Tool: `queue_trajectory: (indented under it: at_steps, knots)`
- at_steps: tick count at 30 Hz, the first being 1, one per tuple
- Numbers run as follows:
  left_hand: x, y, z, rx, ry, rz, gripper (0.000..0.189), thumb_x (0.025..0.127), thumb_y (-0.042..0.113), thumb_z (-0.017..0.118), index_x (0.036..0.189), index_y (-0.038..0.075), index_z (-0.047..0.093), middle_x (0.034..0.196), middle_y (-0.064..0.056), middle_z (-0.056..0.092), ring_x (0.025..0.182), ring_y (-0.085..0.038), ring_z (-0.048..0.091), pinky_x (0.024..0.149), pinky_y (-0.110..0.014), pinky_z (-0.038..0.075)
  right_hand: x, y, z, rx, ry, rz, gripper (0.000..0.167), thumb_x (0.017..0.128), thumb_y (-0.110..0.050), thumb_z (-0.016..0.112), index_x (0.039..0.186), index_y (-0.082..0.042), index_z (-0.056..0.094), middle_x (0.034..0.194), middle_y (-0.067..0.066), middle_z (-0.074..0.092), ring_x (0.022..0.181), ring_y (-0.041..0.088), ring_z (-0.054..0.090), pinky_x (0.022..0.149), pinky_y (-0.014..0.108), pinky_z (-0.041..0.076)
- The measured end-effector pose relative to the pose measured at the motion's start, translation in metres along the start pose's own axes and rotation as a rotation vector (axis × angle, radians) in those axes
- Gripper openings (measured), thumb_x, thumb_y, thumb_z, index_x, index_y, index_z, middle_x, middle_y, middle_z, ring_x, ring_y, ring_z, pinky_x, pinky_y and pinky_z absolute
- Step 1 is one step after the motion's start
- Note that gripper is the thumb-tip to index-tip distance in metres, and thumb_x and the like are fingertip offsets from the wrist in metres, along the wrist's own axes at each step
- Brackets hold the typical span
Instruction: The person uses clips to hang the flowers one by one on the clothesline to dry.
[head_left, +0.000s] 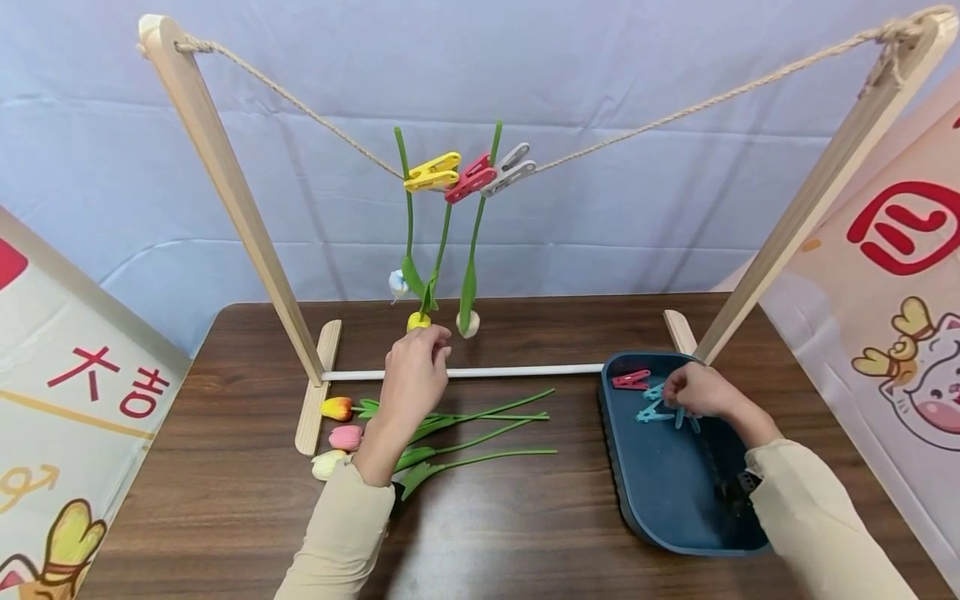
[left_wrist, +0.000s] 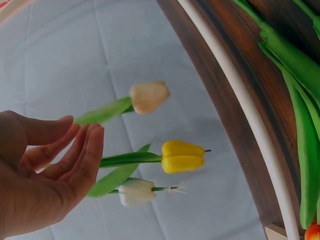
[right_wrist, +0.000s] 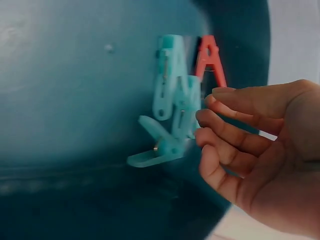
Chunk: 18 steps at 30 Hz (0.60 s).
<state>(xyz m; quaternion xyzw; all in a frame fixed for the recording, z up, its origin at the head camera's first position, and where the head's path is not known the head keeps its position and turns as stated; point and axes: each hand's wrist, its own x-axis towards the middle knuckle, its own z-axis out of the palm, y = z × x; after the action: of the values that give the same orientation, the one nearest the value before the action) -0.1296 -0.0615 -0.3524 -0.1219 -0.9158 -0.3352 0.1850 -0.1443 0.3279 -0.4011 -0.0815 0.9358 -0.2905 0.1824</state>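
Three artificial tulips hang upside down from a rope (head_left: 645, 129): a pale bluish one (head_left: 397, 285), a yellow one (left_wrist: 183, 156) and a cream one (left_wrist: 149, 97). Yellow (head_left: 432, 172), red (head_left: 471, 179) and grey (head_left: 512, 171) clothespins grip their stems at the rope. My left hand (head_left: 415, 375) is beside the hanging tulips, fingers loosely bent, nothing seen in it. Inside the dark blue bin (head_left: 652, 492), my right hand (right_wrist: 265, 140) hovers with loosely bent fingers beside several teal clothespins (right_wrist: 170, 75) and a red clothespin (right_wrist: 209, 60); no clothespin shows in its grasp.
Orange (head_left: 337, 408), pink (head_left: 346, 437) and pale yellow (head_left: 327, 465) tulips lie on the wooden table (head_left: 540, 533), stems pointing right. Wooden posts (head_left: 232, 192) hold the rope at both ends. A white rod (head_left: 525, 371) runs low between them.
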Motion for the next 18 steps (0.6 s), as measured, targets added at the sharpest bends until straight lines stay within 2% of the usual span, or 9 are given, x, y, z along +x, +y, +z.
queue_trajectory:
  at_steps: [8,13,18]
  knots:
    - [-0.003,-0.003,0.0,-0.005,-0.031,-0.031,0.009,0.084,0.001,0.062,0.092,0.0,0.066,0.081,-0.01,0.063,0.073,-0.025,0.061,0.067,-0.042,0.047,0.0,0.004,0.011,-0.099,-0.042,-0.012,0.014,0.068,0.01,0.05,0.068,0.001,0.06,0.058,-0.002,0.05,0.051,0.011,0.046,0.046,0.027,0.039]
    - [-0.005,-0.005,0.0,0.004,-0.044,-0.045,0.009,0.085,0.004,0.062,0.091,0.001,0.066,0.08,-0.009,0.063,0.073,-0.025,0.06,0.066,-0.042,0.047,0.001,0.006,0.016,-0.093,-0.065,0.038,0.016,0.069,0.012,0.049,0.068,-0.001,0.058,0.052,-0.002,0.048,0.044,0.01,0.044,0.042,0.026,0.039]
    - [-0.008,-0.006,0.0,0.004,-0.052,-0.048,0.007,0.085,0.005,0.063,0.089,0.001,0.066,0.078,-0.009,0.062,0.072,-0.025,0.059,0.064,-0.041,0.046,0.0,0.007,0.018,-0.099,-0.084,0.039,0.015,0.071,0.011,0.051,0.067,-0.001,0.059,0.052,-0.002,0.048,0.043,0.009,0.044,0.041,0.025,0.04]
